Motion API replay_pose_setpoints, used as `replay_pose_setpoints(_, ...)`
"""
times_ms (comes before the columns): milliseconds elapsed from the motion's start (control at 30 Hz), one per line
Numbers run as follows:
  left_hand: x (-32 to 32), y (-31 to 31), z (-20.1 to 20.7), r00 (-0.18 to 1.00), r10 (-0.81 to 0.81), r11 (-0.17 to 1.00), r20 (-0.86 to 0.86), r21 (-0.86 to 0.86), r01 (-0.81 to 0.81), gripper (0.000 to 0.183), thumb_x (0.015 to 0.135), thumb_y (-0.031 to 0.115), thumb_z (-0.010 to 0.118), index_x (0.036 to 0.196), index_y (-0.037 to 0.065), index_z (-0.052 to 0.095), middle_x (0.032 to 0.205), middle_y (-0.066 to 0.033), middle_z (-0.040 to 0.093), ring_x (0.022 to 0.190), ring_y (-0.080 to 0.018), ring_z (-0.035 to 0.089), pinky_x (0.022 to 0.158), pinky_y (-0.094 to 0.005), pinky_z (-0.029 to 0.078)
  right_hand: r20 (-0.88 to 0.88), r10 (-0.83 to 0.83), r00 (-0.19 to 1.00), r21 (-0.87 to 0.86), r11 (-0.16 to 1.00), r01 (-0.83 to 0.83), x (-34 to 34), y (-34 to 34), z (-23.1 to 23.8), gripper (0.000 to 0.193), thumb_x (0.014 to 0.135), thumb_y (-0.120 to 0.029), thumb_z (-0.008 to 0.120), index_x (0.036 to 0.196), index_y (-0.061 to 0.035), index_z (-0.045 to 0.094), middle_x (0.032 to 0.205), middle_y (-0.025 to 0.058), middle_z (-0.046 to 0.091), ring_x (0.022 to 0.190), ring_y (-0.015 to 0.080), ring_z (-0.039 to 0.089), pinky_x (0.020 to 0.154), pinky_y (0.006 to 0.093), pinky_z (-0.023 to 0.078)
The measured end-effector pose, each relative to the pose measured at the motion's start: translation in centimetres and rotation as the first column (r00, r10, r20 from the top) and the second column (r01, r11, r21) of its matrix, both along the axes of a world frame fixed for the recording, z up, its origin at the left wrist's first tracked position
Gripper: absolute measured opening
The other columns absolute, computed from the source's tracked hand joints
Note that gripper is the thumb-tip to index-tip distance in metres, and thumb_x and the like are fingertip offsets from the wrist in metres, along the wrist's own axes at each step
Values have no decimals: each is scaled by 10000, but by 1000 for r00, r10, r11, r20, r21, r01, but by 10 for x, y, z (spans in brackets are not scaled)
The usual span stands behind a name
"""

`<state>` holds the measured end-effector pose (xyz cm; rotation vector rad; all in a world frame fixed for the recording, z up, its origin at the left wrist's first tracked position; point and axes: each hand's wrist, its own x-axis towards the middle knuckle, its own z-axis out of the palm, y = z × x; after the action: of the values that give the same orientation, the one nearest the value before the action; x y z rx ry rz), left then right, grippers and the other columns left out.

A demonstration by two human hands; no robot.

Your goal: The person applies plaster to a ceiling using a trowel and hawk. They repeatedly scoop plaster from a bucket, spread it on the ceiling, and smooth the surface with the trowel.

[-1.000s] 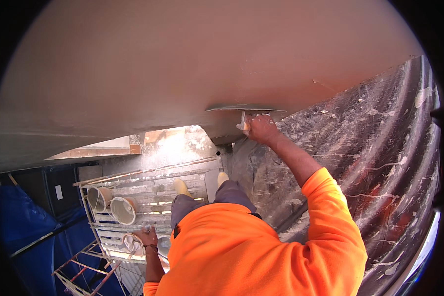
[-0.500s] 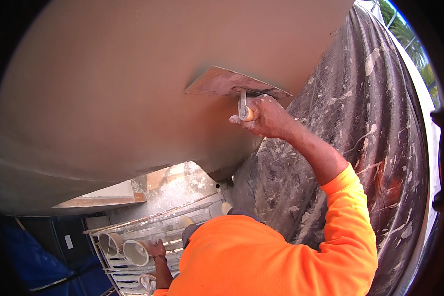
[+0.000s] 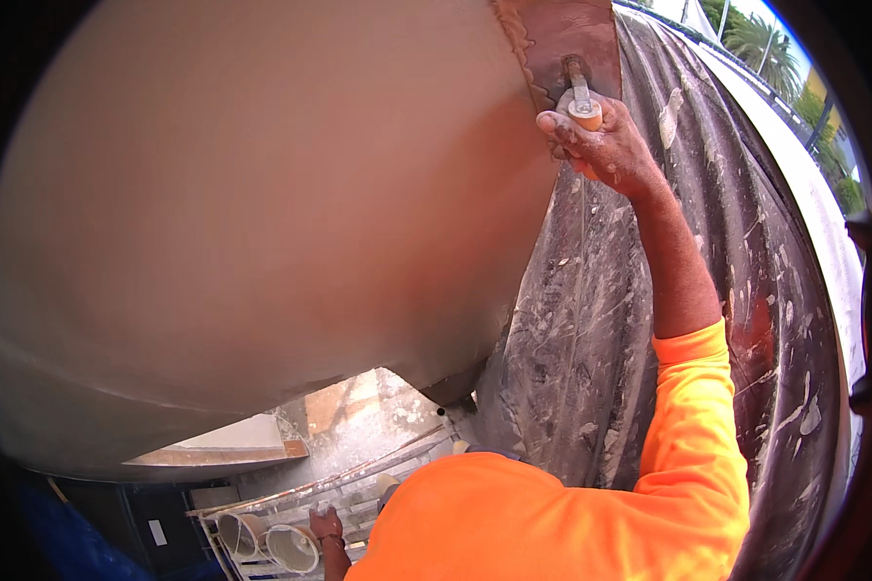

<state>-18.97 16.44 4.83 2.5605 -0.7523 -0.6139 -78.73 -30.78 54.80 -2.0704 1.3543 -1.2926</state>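
My right hand (image 3: 608, 145) is wrapped round the handle of a plastering trowel (image 3: 570, 34), raised high at the wall's right edge. The blade lies against the smooth brown plastered wall (image 3: 310, 194), and a ridge of wet plaster shows along its left edge. Its top runs out of the picture. Low down, my left hand (image 3: 327, 524) hangs beside a whitish bucket (image 3: 292, 549), fingers apart and holding nothing that I can see. Whether it touches the rim I cannot tell. A second bucket (image 3: 239, 535) stands to the left of the first.
A dark plastic sheet (image 3: 591, 320), splashed with dried plaster, hangs in folds along the right. The buckets stand on a slatted platform (image 3: 397, 465) with a rail. Below the wall's lower edge lies a stained floor (image 3: 388, 412). Blue sheeting (image 3: 68, 533) is at the lower left.
My right hand has moved the trowel up and to the right, turning its blade from nearly level to upright. My left hand has come slightly lower in the picture, still beside the buckets.
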Motion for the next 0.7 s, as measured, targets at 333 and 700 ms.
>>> replay_pose_setpoints(333,21,-73,-45,977,-204,979,61,37,202,604,853,377,725,1281,-32,606,1117,-245,714,1055,-330,682,912,-406,543,471,54,881,-21,999,-50,-39,66,-2,359,930,-389,763,761,-123,592,638,-21,574,527,67,537,479,249,412)
replay_pose_setpoints(700,-101,-151,29,791,-590,768,-165,-417,486,206,917,236,705,1021,68,766,948,-89,762,890,-191,688,831,-354,549,-237,466,852,479,819,-315,130,154,-219,603,943,-619,590,831,-28,628,799,238,670,799,463,654,716,536,492)
